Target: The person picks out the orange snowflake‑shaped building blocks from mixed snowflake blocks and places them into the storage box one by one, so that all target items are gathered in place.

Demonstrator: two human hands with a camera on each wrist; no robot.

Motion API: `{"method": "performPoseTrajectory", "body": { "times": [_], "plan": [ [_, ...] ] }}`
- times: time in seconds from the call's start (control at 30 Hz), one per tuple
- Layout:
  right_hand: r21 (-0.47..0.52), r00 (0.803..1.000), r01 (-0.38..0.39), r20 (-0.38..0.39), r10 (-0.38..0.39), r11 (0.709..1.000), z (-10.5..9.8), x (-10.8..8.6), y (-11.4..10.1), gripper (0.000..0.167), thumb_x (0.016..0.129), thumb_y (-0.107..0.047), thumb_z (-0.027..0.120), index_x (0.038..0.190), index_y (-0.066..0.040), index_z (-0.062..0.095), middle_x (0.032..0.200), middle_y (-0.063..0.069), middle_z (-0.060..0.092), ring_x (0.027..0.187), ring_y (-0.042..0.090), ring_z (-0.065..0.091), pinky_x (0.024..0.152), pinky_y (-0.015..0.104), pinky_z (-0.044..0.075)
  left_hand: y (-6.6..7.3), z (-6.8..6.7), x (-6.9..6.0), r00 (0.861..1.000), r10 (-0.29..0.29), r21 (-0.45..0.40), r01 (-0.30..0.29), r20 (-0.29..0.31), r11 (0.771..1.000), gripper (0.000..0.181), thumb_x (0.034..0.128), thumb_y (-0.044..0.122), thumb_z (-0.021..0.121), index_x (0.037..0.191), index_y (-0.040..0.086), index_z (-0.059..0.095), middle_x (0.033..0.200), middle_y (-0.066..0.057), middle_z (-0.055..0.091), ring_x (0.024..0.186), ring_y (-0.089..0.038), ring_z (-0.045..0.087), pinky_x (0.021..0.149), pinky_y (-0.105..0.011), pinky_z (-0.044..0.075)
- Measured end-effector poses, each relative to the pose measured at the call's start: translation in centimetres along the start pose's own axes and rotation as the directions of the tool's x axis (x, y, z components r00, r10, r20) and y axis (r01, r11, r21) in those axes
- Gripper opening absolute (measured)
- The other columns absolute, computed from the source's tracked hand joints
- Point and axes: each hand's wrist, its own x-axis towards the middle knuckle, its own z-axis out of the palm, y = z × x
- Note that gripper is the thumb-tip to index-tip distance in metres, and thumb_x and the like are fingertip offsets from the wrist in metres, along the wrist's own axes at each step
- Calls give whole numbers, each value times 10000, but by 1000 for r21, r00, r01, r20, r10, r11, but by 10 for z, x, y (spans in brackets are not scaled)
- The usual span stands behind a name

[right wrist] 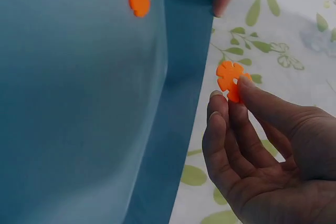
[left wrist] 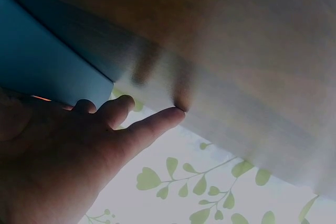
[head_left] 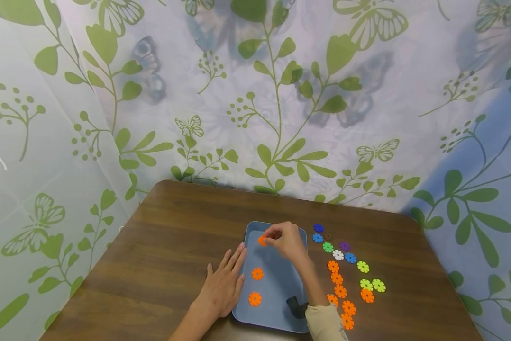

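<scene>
Over the far end of the blue-grey tray, the right hand pinches an orange notched disc between thumb and fingers. The right wrist view shows that disc at the fingertips of the right hand. Two more orange discs lie apart in the tray's left half. The left hand lies with fingers extended along the tray's left edge; in the left wrist view the left hand is beside the tray.
A black object sits in the tray's near right corner, partly behind the right forearm. Right of the tray, on the brown table, lie several orange discs, several yellow-green ones, and blue, green, white, purple and brown discs. A patterned curtain hangs behind.
</scene>
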Motion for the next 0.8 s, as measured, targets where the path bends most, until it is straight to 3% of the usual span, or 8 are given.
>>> {"method": "performPoseTrajectory", "body": {
  "times": [0.2, 0.43, 0.8],
  "plan": [
    [-8, 998, -5, 68, 6, 1000, 5, 3, 2, 34, 888, -25, 872, 881, -38, 842, 764, -2, 763, 696, 236, 731, 612, 275, 579, -1, 1, 0, 1000, 13, -11, -13, -20, 1000, 631, 1145, 282, 497, 1711, 93, 290, 1802, -68, 218, 1594, -439, 324, 1042, -880, 345],
    [-48, 989, 14, 147, -7, 999, 11, 8, 5, 66, 879, 1, 872, 868, -59, 847, 762, -21, 752, 653, 85, 643, 629, 274, 572, -1, 1, -1, 1000, 6, -9, -6, -11, 1000, 633, 1146, 278, 499, 1714, 97, 285, 1806, -57, 204, 1599, -427, 321, 1048, -874, 349],
    [-31, 962, 49, 269, -39, 998, 18, 9, 10, 88, 872, 39, 863, 843, -38, 834, 737, -9, 748, 618, 87, 641, 584, 250, 548, 0, 0, -1, 1000, 4, 6, -4, -10, 1000, 635, 1144, 285, 502, 1714, 102, 288, 1807, -51, 202, 1599, -419, 325, 1048, -868, 357]
  ]
}}
